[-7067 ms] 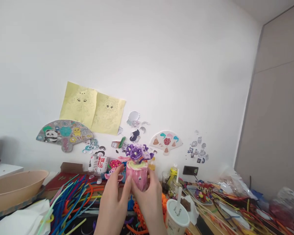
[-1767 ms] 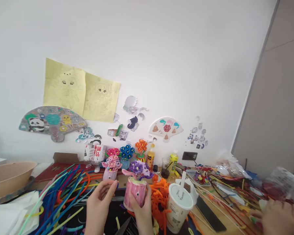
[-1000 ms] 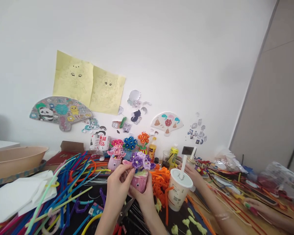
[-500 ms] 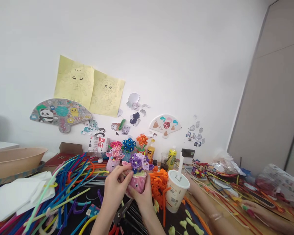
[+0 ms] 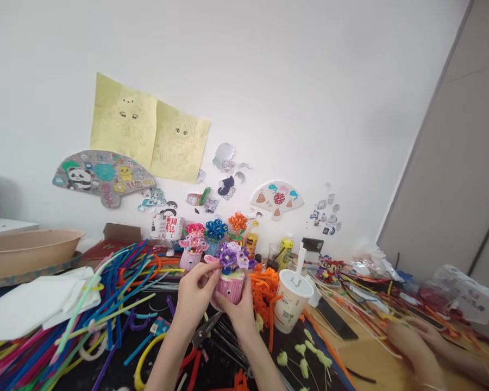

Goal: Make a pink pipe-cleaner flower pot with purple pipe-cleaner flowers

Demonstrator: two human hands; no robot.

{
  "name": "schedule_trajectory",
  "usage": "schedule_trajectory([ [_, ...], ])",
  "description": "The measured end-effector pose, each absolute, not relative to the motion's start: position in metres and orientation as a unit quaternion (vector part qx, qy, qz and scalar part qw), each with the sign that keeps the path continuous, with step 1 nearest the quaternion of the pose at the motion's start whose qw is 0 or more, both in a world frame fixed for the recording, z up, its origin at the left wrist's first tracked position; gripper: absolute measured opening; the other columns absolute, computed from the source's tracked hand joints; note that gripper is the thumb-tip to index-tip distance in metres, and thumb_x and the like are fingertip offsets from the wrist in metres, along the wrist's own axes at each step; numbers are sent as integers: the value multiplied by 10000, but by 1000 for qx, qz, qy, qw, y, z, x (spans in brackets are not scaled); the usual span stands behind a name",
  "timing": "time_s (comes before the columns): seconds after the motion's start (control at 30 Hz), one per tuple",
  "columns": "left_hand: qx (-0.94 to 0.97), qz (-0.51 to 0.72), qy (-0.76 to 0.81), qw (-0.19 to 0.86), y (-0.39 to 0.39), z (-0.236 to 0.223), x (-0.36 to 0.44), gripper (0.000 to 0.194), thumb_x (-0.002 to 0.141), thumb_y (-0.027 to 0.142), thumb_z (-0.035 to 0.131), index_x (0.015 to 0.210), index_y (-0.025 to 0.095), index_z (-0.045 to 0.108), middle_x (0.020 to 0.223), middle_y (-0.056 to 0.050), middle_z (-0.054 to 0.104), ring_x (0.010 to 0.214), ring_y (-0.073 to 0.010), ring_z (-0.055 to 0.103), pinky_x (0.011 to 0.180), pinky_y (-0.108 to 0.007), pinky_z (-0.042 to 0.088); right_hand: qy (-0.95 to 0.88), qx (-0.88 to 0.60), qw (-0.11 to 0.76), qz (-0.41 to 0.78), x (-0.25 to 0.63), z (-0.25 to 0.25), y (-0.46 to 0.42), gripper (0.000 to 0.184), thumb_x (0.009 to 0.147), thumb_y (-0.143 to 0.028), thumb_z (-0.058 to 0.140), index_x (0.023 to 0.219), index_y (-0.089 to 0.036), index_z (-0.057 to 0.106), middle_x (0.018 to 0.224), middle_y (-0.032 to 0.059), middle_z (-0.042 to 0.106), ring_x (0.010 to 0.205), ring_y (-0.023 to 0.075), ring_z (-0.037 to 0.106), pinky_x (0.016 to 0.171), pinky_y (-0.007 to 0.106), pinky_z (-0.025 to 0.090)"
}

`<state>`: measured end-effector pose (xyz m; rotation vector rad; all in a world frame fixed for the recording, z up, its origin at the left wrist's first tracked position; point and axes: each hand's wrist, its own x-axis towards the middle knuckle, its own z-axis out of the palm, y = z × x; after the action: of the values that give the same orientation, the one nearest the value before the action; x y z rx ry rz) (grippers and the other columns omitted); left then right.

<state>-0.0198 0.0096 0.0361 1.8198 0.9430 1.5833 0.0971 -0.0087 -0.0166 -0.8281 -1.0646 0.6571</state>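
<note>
A small pink ribbed flower pot (image 5: 230, 290) made of fuzzy craft stems, with a googly eye on its front, stands upright in my right hand (image 5: 241, 310). My fingers and thumb wrap its right side and front. Purple and lilac chenille flowers (image 5: 233, 255) rise from its pale yellow top. My left hand (image 5: 195, 290) is at the pot's upper left, thumb and fingertips pinched together beside the flowers and a pink ear-like loop (image 5: 212, 259). Whatever lies between those fingertips is hidden. Scissors (image 5: 206, 330) with red handles lie below, between my forearms.
Potted chenille flowers in pink (image 5: 194, 241), blue (image 5: 216, 229) and orange (image 5: 238, 222) stand behind. To the right are orange pieces (image 5: 264, 293) and a lidded drink cup (image 5: 290, 307). Loose craft stems (image 5: 118, 293) and white paper (image 5: 36, 304) lie left. A co-worker's hands (image 5: 415, 339) are at right.
Earlier my left hand was apart from the pot; now its pinched fingertips are at the flowers' left. My right hand keeps its hold. The co-worker's reaching arm has drawn back from behind the cup.
</note>
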Motion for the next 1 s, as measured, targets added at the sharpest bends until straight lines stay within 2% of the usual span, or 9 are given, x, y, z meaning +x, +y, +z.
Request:
schedule_trajectory([
  [0.2,654,587,357,316,7,40,-22,339,731,422,552,877,159,708,811,-50,709,606,-143,559,570,-248,443,-467,-406,731,286,107,-8,-12,711,567,-294,779,1182,-196,435,1173,99,584,1078,245,560,948,386,428],
  [0.4,610,595,383,356,10,41,-27,376,703,462,562,838,142,706,653,-34,677,585,-159,573,569,-252,439,-433,-421,737,304,113,-5,-13,661,555,-309,781,1136,-173,497,1114,88,625,999,234,597,906,373,456],
  [0.5,665,532,404,333,15,35,-26,377,694,481,576,819,148,701,716,-44,691,591,-159,568,583,-259,433,-439,-407,730,330,109,-3,-15,578,572,-302,773,1078,-161,532,1062,86,651,962,234,612,873,367,476],
  [0.6,710,483,385,336,19,27,-22,415,692,497,594,907,148,660,823,-58,688,642,-162,590,626,-269,458,-440,-395,736,331,105,-4,-15,569,576,-289,774,1072,-186,514,1056,66,649,957,219,614,859,341,485],
  [0.73,722,458,381,352,17,19,-15,486,652,498,642,973,141,568,945,-84,649,733,-181,613,672,-304,496,-434,-387,735,347,102,-11,-11,587,590,-287,760,1095,-211,470,1031,51,645,904,205,625,804,329,511],
  [1.0,718,462,358,377,18,13,-5,635,637,462,668,1131,142,428,1071,-117,616,991,-245,592,835,-366,484,-490,-377,723,310,102,-17,-5,656,556,-208,754,1132,-211,440,1087,64,628,965,225,613,872,370,482],
])
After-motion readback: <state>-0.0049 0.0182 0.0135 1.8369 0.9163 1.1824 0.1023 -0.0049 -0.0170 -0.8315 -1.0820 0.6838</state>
